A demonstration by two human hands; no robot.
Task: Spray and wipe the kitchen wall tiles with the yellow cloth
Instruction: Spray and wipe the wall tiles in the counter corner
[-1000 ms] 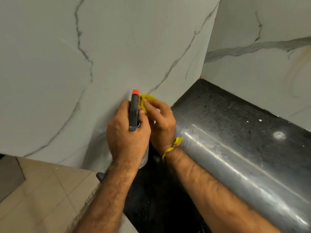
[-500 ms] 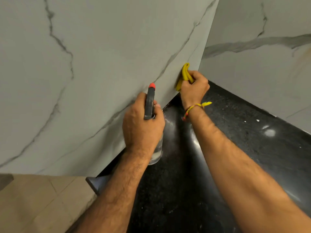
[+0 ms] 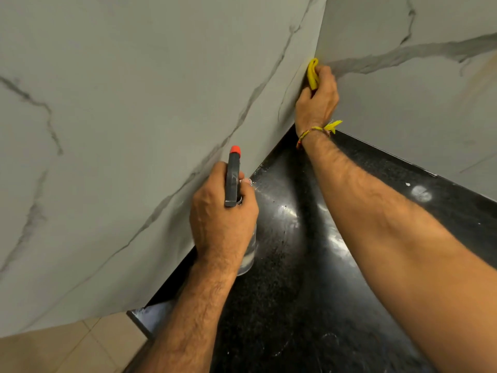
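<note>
Right fingers: curled round the folded yellow cloth (image 3: 312, 74), pressing it to the wall tiles (image 3: 150, 109) right at the corner seam; the right hand (image 3: 316, 99) has climbed up and rightward from low beside the sprayer a second ago; the wipe looks to be nearing the end of this tile.
Left fingers: left hand (image 3: 220, 222) wrapped tight round the spray bottle (image 3: 233, 179), held just off the wall, nozzle up.
Bottle contents: clear body mostly hidden; level cannot be told.
Below: black countertop (image 3: 301, 278), glossy.

right hand (image 3: 317, 103) presses yellow cloth (image 3: 312, 72) into tile corner | left hand (image 3: 222, 211) grips spray bottle (image 3: 233, 176) (seemingly clear)
</note>
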